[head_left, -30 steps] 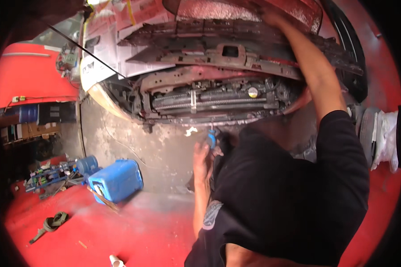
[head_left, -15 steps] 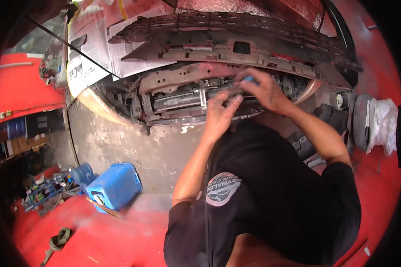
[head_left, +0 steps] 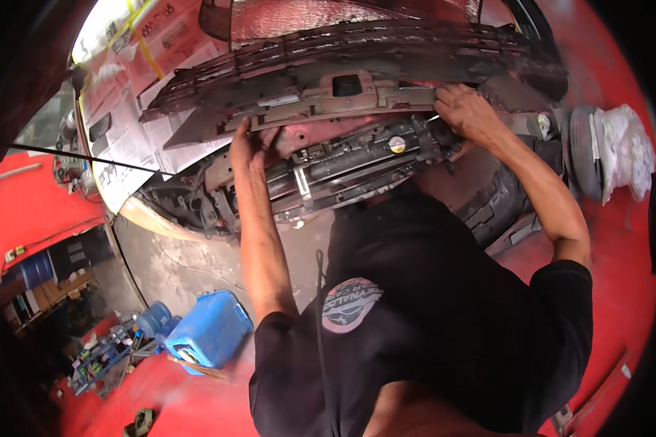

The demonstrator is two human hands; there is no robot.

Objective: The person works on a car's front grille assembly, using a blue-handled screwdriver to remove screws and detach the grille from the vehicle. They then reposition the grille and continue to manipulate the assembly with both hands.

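A long, dusty, dark slatted car grille panel [head_left: 408,100] lies across the open front of a car. My right hand [head_left: 468,114] is closed on its near edge, right of the square opening, with the fingers curled over. My left hand [head_left: 249,154] grips the same edge further left, its thumb up against the rim and its other fingers partly hidden beneath. Below the panel, between my forearms, the radiator [head_left: 335,162] shows in the engine bay, with a pale metal bracket [head_left: 301,180] standing in front of it.
Newspaper sheets [head_left: 135,124] cover the car's left side, and a thin dark rod [head_left: 87,156] slants across there. A blue bin [head_left: 210,328] stands on the floor at left. A tyre [head_left: 584,153] and a plastic-wrapped bundle [head_left: 623,153] are at right.
My hands have parted from close together over the radiator. Both have moved onto the grille panel's near edge, left and right. The blue thing at my right hand no longer shows.
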